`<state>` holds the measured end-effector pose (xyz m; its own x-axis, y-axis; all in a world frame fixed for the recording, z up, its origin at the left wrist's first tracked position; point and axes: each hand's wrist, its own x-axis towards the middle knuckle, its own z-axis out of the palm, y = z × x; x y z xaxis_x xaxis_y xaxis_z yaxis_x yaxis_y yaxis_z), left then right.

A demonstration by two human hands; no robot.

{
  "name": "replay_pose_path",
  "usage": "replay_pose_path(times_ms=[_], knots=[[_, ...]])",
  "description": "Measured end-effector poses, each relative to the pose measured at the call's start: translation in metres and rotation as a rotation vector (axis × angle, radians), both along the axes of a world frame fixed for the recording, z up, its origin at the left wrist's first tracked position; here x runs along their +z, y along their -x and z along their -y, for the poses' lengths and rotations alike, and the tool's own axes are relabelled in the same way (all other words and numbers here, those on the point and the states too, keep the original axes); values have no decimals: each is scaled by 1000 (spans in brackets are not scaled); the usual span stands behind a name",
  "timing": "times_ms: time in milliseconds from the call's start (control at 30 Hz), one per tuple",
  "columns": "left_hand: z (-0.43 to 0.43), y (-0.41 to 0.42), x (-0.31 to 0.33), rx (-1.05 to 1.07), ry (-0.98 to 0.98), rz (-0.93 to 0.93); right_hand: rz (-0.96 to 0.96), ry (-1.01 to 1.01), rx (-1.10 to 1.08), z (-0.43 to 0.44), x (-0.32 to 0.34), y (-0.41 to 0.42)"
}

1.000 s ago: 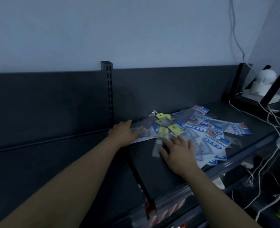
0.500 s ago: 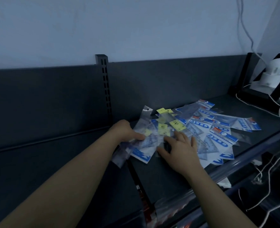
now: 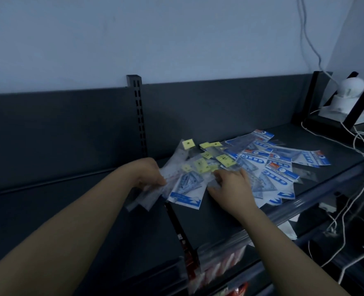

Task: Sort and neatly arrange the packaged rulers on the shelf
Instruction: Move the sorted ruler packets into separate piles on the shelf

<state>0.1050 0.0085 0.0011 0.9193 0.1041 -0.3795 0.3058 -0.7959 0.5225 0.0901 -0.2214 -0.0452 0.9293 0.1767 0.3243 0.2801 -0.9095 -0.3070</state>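
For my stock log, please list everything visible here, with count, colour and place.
yellow-tag ruler packs: several, clear, pile's left part
blue ruler packs: many, blue and white, pile's right part
shelf: one, dark grey, under the pile
slotted post: one, dark, back panel
round device: one, white, far right
cables: several, white, right side
lower packs: several, red and white, below the shelf
left hand: one, grips clear packs at the pile's left end
right hand: one, on the pile's near edge
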Motion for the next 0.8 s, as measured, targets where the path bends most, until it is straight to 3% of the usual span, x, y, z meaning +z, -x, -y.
replay_pose_path(times_ms=[267, 433, 567, 800], knots=[[9, 26, -3, 141, 346, 43, -160, -188, -24, -10, 19, 5], [17, 44, -6, 208, 635, 126, -369, -767, -11, -29, 26, 15], [13, 58, -6, 279, 739, 196, -455, -964, -24, -49, 17, 18], [-21, 100, -5, 406, 794, 285, -619, -944, 178, -97, 14, 38]])
